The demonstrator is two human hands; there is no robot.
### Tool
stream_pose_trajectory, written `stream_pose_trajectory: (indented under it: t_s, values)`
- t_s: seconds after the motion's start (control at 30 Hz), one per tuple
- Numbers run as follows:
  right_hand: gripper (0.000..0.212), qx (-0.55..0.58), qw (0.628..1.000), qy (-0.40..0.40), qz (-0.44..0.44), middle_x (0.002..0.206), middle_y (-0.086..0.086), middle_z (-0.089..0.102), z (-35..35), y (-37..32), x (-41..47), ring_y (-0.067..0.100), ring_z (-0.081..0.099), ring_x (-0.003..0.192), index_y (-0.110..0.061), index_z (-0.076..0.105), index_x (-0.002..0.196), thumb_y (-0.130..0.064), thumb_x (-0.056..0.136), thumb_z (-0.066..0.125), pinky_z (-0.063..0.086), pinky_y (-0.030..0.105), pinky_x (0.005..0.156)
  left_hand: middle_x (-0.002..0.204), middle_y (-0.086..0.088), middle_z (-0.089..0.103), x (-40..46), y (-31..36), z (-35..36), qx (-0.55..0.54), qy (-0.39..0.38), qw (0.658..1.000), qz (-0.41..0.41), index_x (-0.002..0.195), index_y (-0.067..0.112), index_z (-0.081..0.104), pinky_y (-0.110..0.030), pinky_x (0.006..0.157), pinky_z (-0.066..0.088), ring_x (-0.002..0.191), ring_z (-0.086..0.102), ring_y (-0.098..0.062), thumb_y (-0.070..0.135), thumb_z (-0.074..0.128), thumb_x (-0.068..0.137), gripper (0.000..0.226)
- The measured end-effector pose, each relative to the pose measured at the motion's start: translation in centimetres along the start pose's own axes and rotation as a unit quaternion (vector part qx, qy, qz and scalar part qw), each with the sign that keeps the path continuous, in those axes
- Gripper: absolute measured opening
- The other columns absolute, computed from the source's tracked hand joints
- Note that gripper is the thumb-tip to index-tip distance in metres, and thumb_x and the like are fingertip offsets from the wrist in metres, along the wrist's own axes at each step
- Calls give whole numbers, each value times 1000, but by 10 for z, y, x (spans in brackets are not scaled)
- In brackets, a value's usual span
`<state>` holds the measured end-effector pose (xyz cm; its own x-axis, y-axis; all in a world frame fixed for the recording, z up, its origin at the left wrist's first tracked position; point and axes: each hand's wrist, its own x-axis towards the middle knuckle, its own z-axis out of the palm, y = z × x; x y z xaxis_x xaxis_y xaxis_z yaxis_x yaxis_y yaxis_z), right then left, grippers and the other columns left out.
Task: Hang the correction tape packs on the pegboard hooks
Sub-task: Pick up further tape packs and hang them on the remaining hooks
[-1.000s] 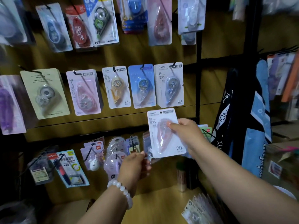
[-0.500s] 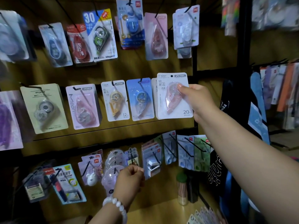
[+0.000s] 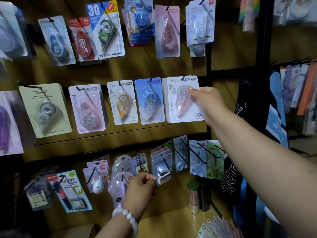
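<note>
My right hand [image 3: 206,102] pinches a white pack with a pink correction tape [image 3: 182,100] by its right edge, thumb on the blister. The pack's top hole sits at a black hook [image 3: 183,77] at the right end of the middle row, in front of other cards of the same kind. My left hand [image 3: 142,189] is low at the bottom row, fingers curled by the packs hanging there; whether it holds anything is hidden. The wooden pegboard [image 3: 154,66] carries three rows of hung packs.
Beside the held pack hang a blue pack [image 3: 149,100] and an orange one [image 3: 122,102]. Bare black hooks [image 3: 199,152] jut out at lower right. A black post [image 3: 208,62] bounds the board. A jar of sticks [image 3: 193,196] stands on the shelf below.
My right hand raised the pink pack from the bottom row up to the middle-row hook at the right end. My left hand stayed low at the bottom packs.
</note>
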<state>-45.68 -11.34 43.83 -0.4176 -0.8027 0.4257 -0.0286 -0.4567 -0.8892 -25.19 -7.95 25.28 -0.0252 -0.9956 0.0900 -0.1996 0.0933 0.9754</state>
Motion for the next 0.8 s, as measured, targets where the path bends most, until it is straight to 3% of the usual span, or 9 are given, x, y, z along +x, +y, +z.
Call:
stream_pose_trajectory:
  t_s: [0.27,0.43,0.57,0.63,0.73,0.8]
  values:
    - [30,-63,997,33,17,71,2,61,17,12,23,23,62,65,-15,52,65,-26,88,68,53,34,69,68,-8,58,4,-9,2,-1,-9,1000,4,82,5,59,-25,52,47,59,53,-18,11,53,97,17]
    - [38,-133,990,47,14,77,8,68,19,26,28,29,66,70,-14,54,63,-44,81,68,46,31,61,71,-9,60,6,-15,2,14,-9,1000,8,81,6,59,-25,53,48,60,55,-18,12,54,96,17]
    - [44,-176,984,32,16,70,9,51,12,45,15,21,51,63,-19,40,58,-48,83,62,34,32,60,71,-8,60,4,-19,2,26,-9,1000,9,79,9,58,-25,54,49,63,56,-20,14,54,97,19]
    - [40,-193,981,13,17,72,10,52,8,55,5,21,51,59,-19,43,67,-50,85,59,38,33,62,71,-7,60,3,-21,3,30,-10,999,7,82,9,59,-26,55,48,64,57,-20,14,54,97,16]
    - [39,-205,978,-28,42,75,8,67,1,67,-13,18,55,55,-10,54,94,-49,90,55,52,38,74,72,-7,61,1,-26,3,43,-13,999,10,83,9,59,-24,53,47,63,57,-19,16,55,96,16]
    - [38,-227,972,-40,42,71,6,68,-3,76,-30,23,58,58,-10,55,87,-48,91,54,54,41,80,73,-7,61,-3,-29,4,62,-17,998,15,85,8,60,-23,53,47,64,58,-19,18,55,97,15]
